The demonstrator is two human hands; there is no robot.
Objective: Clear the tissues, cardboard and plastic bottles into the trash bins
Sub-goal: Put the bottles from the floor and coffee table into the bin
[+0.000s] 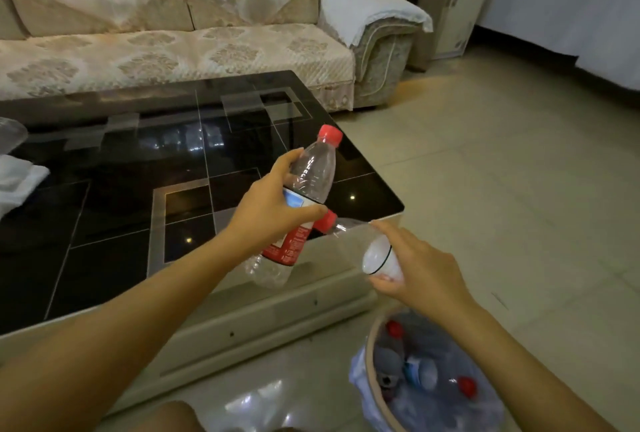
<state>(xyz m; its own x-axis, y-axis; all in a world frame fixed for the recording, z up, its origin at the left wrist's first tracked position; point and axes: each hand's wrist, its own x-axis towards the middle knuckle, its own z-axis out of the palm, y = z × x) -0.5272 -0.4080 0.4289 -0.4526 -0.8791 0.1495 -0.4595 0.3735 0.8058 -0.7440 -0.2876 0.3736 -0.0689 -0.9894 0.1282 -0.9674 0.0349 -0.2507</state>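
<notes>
My left hand (273,209) grips a clear plastic bottle (313,171) with a red cap and red label, held tilted over the front right corner of the black glass coffee table (114,209). My right hand (415,268) holds a second clear bottle (375,251) by its white-labelled body; its red cap points left, behind the first bottle. Both bottles are above the floor edge of the table. Below my right forearm stands a trash bin (372,386) lined with a bluish bag, holding several red-capped bottles.
White tissues (17,178) and a clear plastic item (10,133) lie at the table's left edge. A patterned beige sofa (194,47) runs behind the table. Tiled floor (502,196) spreads to the right, with a cabinet (460,5) at the far wall.
</notes>
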